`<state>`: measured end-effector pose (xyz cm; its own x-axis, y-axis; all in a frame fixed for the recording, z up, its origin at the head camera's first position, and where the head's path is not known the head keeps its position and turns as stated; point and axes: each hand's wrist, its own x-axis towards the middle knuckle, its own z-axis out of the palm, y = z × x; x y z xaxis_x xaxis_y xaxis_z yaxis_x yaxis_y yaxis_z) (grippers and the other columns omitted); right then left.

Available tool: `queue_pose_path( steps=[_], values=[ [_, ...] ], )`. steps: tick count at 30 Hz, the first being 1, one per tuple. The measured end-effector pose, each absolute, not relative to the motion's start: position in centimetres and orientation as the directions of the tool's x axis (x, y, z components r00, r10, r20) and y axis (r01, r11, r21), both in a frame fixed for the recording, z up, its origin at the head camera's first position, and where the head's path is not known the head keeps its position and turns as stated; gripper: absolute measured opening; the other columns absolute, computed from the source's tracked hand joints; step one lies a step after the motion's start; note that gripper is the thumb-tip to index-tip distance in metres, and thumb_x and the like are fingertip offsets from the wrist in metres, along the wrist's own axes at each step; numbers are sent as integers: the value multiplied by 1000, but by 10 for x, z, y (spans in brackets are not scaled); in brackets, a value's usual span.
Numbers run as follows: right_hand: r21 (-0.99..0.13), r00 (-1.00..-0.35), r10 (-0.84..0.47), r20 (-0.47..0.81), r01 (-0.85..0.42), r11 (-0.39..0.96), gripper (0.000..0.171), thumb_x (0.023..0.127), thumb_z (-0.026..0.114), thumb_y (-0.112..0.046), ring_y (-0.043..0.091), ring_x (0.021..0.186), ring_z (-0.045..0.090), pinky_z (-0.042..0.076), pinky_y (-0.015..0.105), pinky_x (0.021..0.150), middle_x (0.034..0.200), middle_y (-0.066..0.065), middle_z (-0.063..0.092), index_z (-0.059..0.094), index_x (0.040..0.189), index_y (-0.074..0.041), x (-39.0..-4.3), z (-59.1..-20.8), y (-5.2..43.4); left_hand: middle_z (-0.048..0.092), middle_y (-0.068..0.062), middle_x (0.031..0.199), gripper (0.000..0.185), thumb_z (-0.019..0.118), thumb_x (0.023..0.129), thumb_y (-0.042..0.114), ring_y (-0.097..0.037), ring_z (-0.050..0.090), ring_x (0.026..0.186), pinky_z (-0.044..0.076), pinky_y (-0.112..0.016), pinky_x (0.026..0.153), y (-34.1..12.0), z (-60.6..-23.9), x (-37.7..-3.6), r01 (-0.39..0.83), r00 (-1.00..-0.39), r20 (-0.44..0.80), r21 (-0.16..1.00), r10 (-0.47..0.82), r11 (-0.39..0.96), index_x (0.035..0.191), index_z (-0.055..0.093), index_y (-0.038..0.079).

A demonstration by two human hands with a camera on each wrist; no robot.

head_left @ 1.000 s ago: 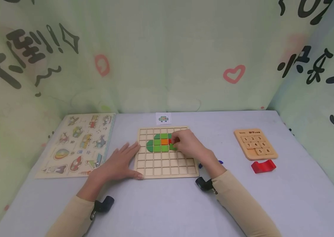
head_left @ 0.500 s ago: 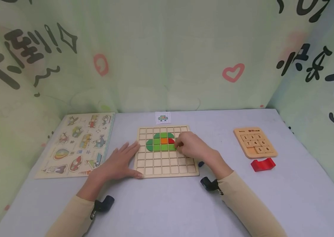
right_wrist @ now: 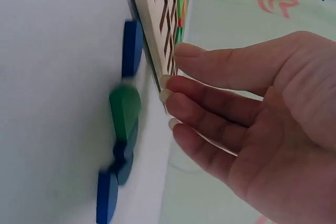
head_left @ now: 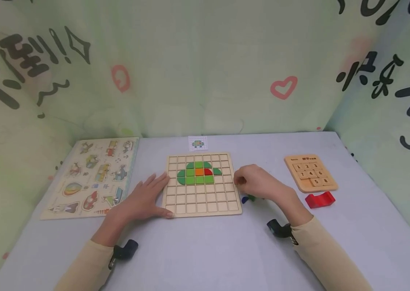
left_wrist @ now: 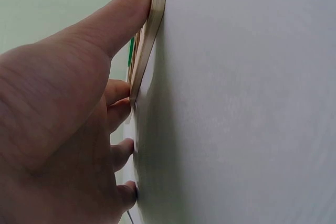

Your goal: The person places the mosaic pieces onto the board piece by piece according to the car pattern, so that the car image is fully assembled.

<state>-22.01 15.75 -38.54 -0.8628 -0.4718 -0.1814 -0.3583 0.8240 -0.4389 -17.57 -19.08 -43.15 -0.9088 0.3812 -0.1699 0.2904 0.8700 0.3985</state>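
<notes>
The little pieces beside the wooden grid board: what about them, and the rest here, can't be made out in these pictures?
- Loose pieces: the head view hides most under the right hand; the right wrist view blurs them, so the count is unclear.
- Pattern card: too small in the head view to read.
- Grid board: the left wrist view shows only its edge, behind the left hand.
- Picture puzzle: drawings too small.

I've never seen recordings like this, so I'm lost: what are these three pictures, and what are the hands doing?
A person wears three cameras. The head view looks down at a table. The left hand rests flat against the grid board, which holds green, orange and red tiles. The right hand, seen from its wrist camera, holds nothing; its fingertips are at the board's edge, near loose blue and green pieces. A picture puzzle, number board and red block lie aside.
</notes>
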Motion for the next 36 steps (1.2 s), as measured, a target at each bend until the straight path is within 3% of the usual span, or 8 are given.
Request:
queue_pose_path(
  steps=[6, 10, 18, 36],
  values=[
    [-354, -849, -469, -242, -373, 858, 26, 77, 74, 6, 18, 90, 58, 54, 37, 84, 97, 2, 66, 73, 98, -10, -218, -387, 175, 19, -7, 168, 118, 78, 70, 66, -41, 11, 154, 13, -67, 121, -192, -430, -175, 292, -910, -163, 403, 382, 867, 159, 23, 10],
    [-337, -847, -463, -263, -369, 866, 33, 75, 74, 10, 19, 93, 57, 55, 39, 87, 98, 1, 64, 72, 100, -11, -218, -390, 180, 19, -7, 167, 118, 78, 70, 66, -41, 11, 154, 13, -67, 121, -193, -431, -175, 292, -911, -158, 403, 380, 867, 159, 23, 10],
    [-341, -853, -464, -238, -374, 862, 25, 79, 74, 6, 19, 88, 54, 54, 35, 82, 92, 0, 62, 70, 92, -15, -219, -393, 178, 20, -7, 167, 119, 78, 69, 67, -41, 12, 154, 13, -68, 121, -193, -434, -175, 298, -912, -148, 402, 383, 866, 158, 24, 10],
    [-331, -859, -467, -212, -386, 861, 20, 81, 73, 5, 18, 80, 49, 43, 28, 67, 84, 2, 54, 64, 82, -13, -225, -400, 177, 20, -6, 167, 119, 77, 69, 68, -41, 12, 154, 13, -68, 121, -192, -434, -176, 310, -909, -139, 404, 393, 861, 159, 24, 11]
  ],
)
